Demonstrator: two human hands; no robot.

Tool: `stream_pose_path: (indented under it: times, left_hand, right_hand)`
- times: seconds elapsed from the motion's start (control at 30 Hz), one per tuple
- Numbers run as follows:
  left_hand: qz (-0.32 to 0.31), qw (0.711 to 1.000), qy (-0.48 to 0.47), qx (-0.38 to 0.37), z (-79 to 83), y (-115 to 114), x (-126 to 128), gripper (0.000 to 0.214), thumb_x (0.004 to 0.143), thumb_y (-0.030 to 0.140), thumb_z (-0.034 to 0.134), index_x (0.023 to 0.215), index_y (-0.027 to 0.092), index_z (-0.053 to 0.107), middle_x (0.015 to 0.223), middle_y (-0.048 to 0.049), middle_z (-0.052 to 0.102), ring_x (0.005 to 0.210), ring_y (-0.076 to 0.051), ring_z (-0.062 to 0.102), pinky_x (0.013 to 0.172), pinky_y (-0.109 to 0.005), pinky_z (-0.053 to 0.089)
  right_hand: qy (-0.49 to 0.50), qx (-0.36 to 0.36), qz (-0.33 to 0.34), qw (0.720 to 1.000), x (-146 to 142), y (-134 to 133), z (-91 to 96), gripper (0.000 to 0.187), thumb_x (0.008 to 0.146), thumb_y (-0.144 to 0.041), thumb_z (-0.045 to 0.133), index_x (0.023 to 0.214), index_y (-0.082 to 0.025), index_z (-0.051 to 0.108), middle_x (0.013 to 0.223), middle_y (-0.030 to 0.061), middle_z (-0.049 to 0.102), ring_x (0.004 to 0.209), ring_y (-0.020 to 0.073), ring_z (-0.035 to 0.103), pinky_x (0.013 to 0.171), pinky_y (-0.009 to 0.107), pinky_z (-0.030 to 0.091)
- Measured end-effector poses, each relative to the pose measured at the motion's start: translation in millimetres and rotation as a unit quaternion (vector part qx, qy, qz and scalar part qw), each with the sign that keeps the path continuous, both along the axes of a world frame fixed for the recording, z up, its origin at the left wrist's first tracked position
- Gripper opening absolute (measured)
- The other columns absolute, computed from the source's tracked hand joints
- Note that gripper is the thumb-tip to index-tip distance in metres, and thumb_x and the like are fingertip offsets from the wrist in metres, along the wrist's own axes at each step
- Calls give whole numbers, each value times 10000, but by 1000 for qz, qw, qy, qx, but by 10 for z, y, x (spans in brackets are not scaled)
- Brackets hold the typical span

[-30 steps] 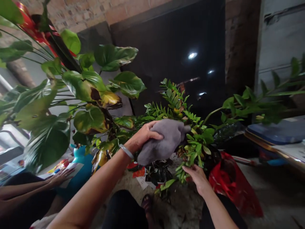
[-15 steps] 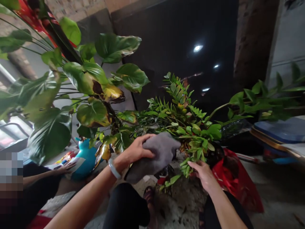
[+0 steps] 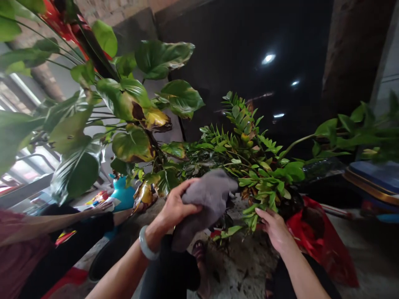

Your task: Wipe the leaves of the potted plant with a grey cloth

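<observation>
A crumpled grey cloth (image 3: 208, 203) hangs from my left hand (image 3: 177, 207), whose fingers and thumb are closed on it; a pale bangle circles that wrist. Low on the leafy green plant (image 3: 249, 145), my right hand (image 3: 274, 228) pinches a leafy stem (image 3: 252, 218) between thumb and fingers. The cloth is just left of this plant's lower leaves. Its base is mostly hidden by foliage. To the left rises a tall plant with large leaves (image 3: 131, 143), some of them yellowed and brown at the edges.
Another person's arm (image 3: 71, 216) reaches in at the left beside a turquoise inflatable-looking object (image 3: 123, 193). A red plastic bag (image 3: 324, 245) lies right of my right hand. Behind the plants stands a dark glossy panel (image 3: 230, 54). Blue-topped stacked items (image 3: 374, 176) are at the far right.
The view has shifted slightly left, showing more of the other person. My left hand still holds the cloth, which has changed its folds. My right hand stays at the stem.
</observation>
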State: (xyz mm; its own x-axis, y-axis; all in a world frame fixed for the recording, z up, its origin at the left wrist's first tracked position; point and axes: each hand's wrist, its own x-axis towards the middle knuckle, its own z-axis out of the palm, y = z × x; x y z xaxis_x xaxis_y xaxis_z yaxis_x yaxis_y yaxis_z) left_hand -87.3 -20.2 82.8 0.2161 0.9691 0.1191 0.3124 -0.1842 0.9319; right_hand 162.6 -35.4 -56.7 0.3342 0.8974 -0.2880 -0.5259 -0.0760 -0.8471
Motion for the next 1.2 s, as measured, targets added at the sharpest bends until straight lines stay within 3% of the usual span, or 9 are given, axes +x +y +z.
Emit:
stream_pose_path:
  times: [0.07,0.17,0.3,0.37,0.6,0.73,0.93,1.1,1.2]
  left_hand:
    - [53,995,-51,61,66,103,65,692,524,204,716,1195,191,545,1058,-22,616,942,-213,564,788,-260,449]
    - [78,994,-32,76,-177,205,197,680,545,200,676,1206,179,519,1035,-30,624,913,-213,574,792,-283,459]
    - [-24,988,149,24,-720,-23,141,600,492,71,614,1076,208,629,1055,-23,670,989,-245,576,913,-331,413]
    - [-69,981,182,-13,-803,-210,2,567,490,58,602,1024,235,663,1029,-3,688,991,-251,584,913,-332,413]
    - [124,988,7,94,-260,-85,-277,576,538,202,710,1104,197,604,1023,-13,640,970,-230,558,854,-284,428]
    - [151,986,-16,67,-449,74,-131,587,536,162,662,1115,175,565,927,0,616,842,-187,554,750,-258,439]
    - [7,997,71,-41,-689,-393,-235,519,483,89,656,991,198,655,918,16,659,893,-221,571,783,-268,426]
    - [261,963,-27,59,-335,-228,-587,544,491,209,705,1024,204,593,863,10,618,842,-208,558,738,-267,427]
    - [309,949,-34,47,-409,-17,-608,522,499,215,694,1006,192,574,825,13,596,786,-185,549,715,-271,424]
  right_hand:
    - [3,2,-8,1000,-21,21,6,325,388,-342,808,598,-177,623,566,2,626,513,164,565,425,263,462]
    - [7,1,-16,1000,-71,32,19,320,372,-346,804,574,-184,615,577,3,637,510,157,562,420,255,455]
    - [-8,-28,1,1000,-57,-5,-6,318,361,-337,803,596,-183,654,567,7,642,506,166,567,414,261,455]
    - [-22,-45,10,999,-12,-25,-37,297,370,-335,798,589,-187,661,568,13,648,511,178,575,417,272,462]
    - [6,-10,-17,1000,12,16,-57,279,351,-298,816,546,-203,642,556,7,643,474,153,532,390,259,460]
    - [8,-23,-17,1000,-80,40,-33,313,344,-302,815,589,-182,662,585,10,652,503,156,553,403,261,473]
    - [-19,-21,-8,1000,-61,25,-88,311,384,-341,803,620,-180,678,648,32,679,589,192,606,426,260,473]
    - [8,-8,-1,1000,-37,67,-119,325,343,-310,831,594,-189,663,606,15,675,490,147,558,408,245,474]
    - [27,-13,-9,1000,-91,88,-93,344,321,-293,839,603,-200,665,598,-2,676,502,149,572,407,239,479]
